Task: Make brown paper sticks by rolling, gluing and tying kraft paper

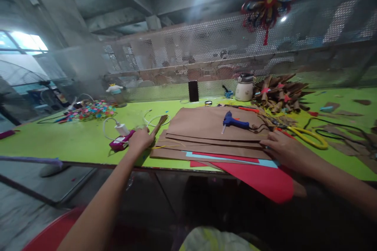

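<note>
A stack of brown kraft paper sheets (pixel 203 123) lies on the green table, with red paper (pixel 259 178) and light-blue paper under its near edge. My left hand (pixel 141 140) is at the left of the stack, closed round the lower end of a narrow folded brown paper piece (pixel 160 124) that slants up to the right. At the right edge of the stack, my right hand (pixel 281 147) has its fingers curled over the sheets; its thumb side is partly hidden. On the top sheet rests a blue glue gun (pixel 235 121), its nozzle pointing left.
A purple power strip (pixel 120 142) with a white plug sits beside my left hand. Yellow-handled scissors (pixel 312 138) and cables lie at the right. Behind stand a phone (pixel 193 91), a jar (pixel 244 88) and a pile of rolled brown paper pieces (pixel 284 94). Colourful bits (pixel 92 110) lie far left.
</note>
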A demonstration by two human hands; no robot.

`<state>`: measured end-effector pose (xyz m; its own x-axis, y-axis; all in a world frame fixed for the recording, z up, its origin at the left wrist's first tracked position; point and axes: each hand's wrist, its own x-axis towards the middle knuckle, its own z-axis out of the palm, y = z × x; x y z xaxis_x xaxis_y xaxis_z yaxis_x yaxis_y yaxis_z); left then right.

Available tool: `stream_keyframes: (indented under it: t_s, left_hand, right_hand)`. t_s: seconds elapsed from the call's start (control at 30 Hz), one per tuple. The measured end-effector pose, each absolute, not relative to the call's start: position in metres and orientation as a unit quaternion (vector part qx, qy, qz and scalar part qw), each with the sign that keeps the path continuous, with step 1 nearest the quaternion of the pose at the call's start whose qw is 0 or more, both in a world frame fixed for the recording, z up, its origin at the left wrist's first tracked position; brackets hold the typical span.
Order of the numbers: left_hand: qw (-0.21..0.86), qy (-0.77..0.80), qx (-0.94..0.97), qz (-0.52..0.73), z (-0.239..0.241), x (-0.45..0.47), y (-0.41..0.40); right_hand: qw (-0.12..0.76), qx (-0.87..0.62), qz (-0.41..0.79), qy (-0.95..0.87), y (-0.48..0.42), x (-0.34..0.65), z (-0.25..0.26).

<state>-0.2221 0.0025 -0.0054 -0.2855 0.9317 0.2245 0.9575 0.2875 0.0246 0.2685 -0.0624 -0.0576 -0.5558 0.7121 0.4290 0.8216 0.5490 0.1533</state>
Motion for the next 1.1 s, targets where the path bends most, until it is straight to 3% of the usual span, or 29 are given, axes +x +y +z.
stream_keyframes:
  t_s: [0.13,0.33,0.43,0.73,1.1]
  left_hand:
    - [0.168,-0.727,-0.649,-0.146,0.004,-0.202,-0.019]
    - [0.114,-0.524,-0.817,-0.213,0.012,-0.143,-0.035]
    - [0.066,-0.463,-0.868,-0.169,0.006,-0.127,-0.036]
    - [0.054,-0.475,-0.869,-0.128,-0.015,-0.17,-0.047]
    - [-0.068,-0.513,-0.846,-0.128,-0.004,-0.211,-0.072]
  right_hand:
    - [0.146,-0.431,-0.19,-0.87,-0.061,0.261,-0.052]
    - [0.274,-0.436,-0.085,-0.853,-0.051,0.268,-0.05]
    - [0.295,-0.443,-0.07,-0.844,-0.044,0.271,-0.046]
    - [0.308,-0.458,-0.08,-0.83,-0.035,0.27,-0.028]
    - [0.355,-0.506,-0.008,-0.786,-0.023,0.269,-0.017]
